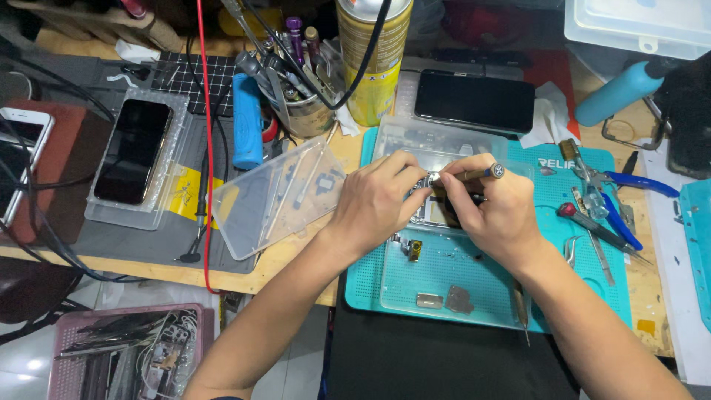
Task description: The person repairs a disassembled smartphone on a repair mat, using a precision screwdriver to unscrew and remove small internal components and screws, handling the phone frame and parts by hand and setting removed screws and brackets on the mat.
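My left hand [376, 201] rests on an opened phone body [438, 213] lying on a clear tray over the teal work mat [548, 222], its fingers pressing the phone's upper edge. My right hand [495, 215] grips a small screwdriver [474, 175] with a dark round cap, held nearly level, its tip pointing left at the phone near my left fingertips. Most of the phone is hidden under both hands. Small loose parts lie on the tray below: a tiny camera module [415, 249] and two metal shields [446, 299].
A clear plastic lid [275, 194] lies left of my hands. A black phone [133, 150] sits in a tray at far left, another phone [474, 101] at the back. A tool cup [304, 104], yellow spray can [372, 59], blue-handled pliers [629, 185] and tweezers [592, 237] surround the mat.
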